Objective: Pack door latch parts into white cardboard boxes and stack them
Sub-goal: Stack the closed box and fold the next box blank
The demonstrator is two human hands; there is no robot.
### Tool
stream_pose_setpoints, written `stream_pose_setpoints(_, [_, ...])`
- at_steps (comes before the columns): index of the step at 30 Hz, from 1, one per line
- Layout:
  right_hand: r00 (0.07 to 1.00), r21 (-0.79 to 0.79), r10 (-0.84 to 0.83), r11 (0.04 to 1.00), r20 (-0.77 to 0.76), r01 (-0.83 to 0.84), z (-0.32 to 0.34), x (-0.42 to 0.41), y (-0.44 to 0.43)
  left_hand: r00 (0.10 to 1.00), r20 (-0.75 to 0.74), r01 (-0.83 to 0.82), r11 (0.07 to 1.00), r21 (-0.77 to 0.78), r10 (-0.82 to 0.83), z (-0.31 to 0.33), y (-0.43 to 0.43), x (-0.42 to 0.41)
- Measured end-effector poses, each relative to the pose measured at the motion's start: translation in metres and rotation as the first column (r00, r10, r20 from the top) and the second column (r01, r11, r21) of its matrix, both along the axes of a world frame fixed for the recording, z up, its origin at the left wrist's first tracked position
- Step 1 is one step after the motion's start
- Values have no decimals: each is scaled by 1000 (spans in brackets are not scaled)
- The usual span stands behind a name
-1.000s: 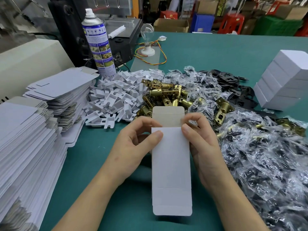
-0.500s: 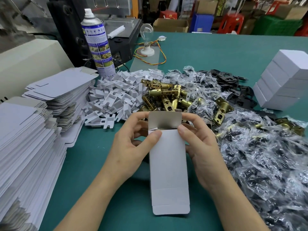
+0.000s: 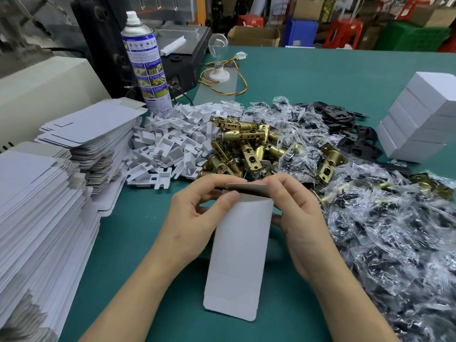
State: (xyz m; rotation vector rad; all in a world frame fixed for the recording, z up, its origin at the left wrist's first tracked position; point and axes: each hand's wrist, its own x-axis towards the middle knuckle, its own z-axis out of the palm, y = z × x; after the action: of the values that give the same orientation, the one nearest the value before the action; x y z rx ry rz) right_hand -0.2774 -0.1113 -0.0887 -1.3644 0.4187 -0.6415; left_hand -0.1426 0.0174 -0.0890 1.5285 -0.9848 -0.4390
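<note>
I hold a white cardboard box (image 3: 238, 253) above the green table, its long face toward me. My left hand (image 3: 197, 218) grips its upper left side, thumb on the front. My right hand (image 3: 298, 218) grips the upper right and presses the grey top flap, which is bent over the far end. Behind the box lies a heap of brass latch bolts (image 3: 246, 149). To its left is a pile of white plastic inserts (image 3: 172, 141). Clear bags of black small parts (image 3: 394, 230) cover the right side. A stack of closed white boxes (image 3: 419, 119) stands far right.
Two tall stacks of flat box blanks (image 3: 44, 206) fill the left edge. A spray can (image 3: 148, 65), a black machine (image 3: 172, 45) and a light bulb on a base (image 3: 218, 60) stand at the back. Black strike plates (image 3: 345, 119) lie behind the bags.
The box was a flat blank with its top flap standing up. It has been opened out and raised slightly, and the top flap is now folded down over the far end.
</note>
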Motion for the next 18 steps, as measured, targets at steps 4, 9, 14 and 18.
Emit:
stream_pose_setpoints(4, [1000,-75,5,997,-22,-7,-2,0,-2,999,6,-37,999,16,36,2,-1,-1])
stream_pose_setpoints(9, [998,-141,34,989,-51,-41,-3,0,-1,995,-83,-44,998,44,48,0,-2,0])
stream_pose_setpoints(14, [998,-133,12,991,-69,-21,-3,1,0,982,-184,-33,998,46,41,-4,-3,0])
stream_pose_setpoints(18, [997,-114,-18,993,-71,9,-4,1,1,975,-220,-26,999,38,33,-5,-3,1])
